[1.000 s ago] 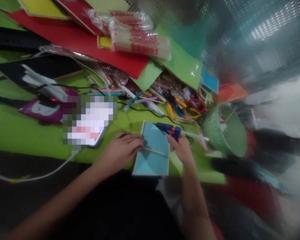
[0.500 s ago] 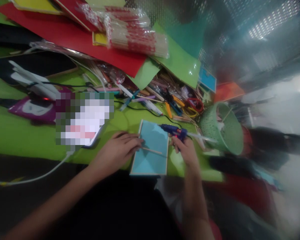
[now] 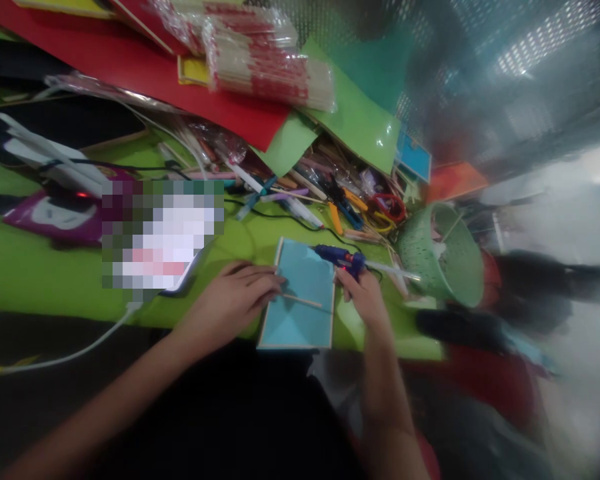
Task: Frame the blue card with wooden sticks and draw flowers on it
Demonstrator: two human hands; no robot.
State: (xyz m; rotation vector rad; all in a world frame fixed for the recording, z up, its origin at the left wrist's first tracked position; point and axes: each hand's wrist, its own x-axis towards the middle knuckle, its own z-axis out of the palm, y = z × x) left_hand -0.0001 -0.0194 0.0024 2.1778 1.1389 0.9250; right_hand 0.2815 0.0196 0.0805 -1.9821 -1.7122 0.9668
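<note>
A light blue panel edged with thin wooden strips lies at the front of the green table. My left hand is at its left edge, fingers closed on the end of a thin wooden stick that reaches across the panel. My right hand grips a dark blue glue gun at the panel's right side. The gun's nozzle points left over the upper part of the panel, and a pale glue stick sticks out of its back.
Left of the panel lies a phone with a blurred screen and a white cable. A green basket stands at right. Pens, pliers and scissors are heaped behind, below wrapped bundles of sticks and red card.
The view has shifted slightly, so everything sits a little further left. Both hands keep their holds on the stick and the glue gun; little else differs.
</note>
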